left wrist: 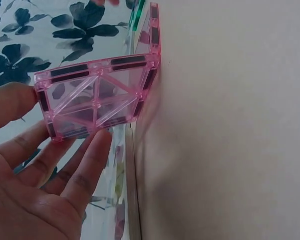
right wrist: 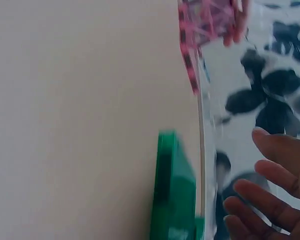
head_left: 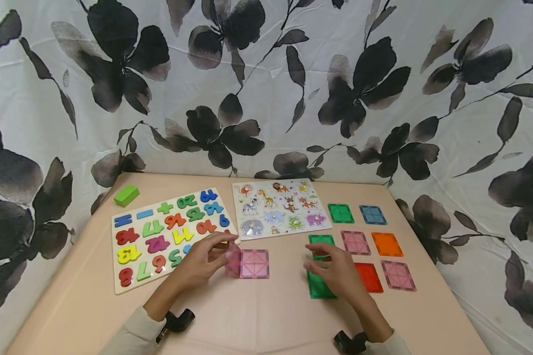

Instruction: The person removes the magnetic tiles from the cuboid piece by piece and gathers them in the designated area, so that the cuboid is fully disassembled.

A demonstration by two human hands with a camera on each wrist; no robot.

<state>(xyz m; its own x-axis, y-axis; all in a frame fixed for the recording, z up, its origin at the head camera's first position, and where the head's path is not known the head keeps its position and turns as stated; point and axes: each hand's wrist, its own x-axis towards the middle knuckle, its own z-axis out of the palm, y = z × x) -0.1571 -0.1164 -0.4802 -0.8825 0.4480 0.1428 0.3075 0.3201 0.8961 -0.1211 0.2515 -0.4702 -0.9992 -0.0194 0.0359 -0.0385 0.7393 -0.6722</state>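
Note:
My left hand point(head_left: 204, 261) pinches a pink see-through magnetic tile point(left wrist: 95, 100) between thumb and fingertips. That tile stands upright against the left edge of a second pink tile point(head_left: 254, 264), which lies flat on the table. In the left wrist view the two meet along one edge at an angle. Over the green tiles point(head_left: 322, 287) on the right hovers my right hand point(head_left: 337, 271), fingers spread apart and holding nothing. The right wrist view shows its fingers point(right wrist: 259, 195) off to one side of a green tile point(right wrist: 174, 195), apart from it.
Blue point(head_left: 373, 215), orange point(head_left: 387, 244), red point(head_left: 368, 277) and more pink tiles point(head_left: 398, 275) lie at the right. A number puzzle board point(head_left: 148, 249) sits left, an animal puzzle board point(head_left: 282, 207) at the back, and a green block point(head_left: 126, 195) far left. A floral cloth point(head_left: 266, 88) hangs behind.

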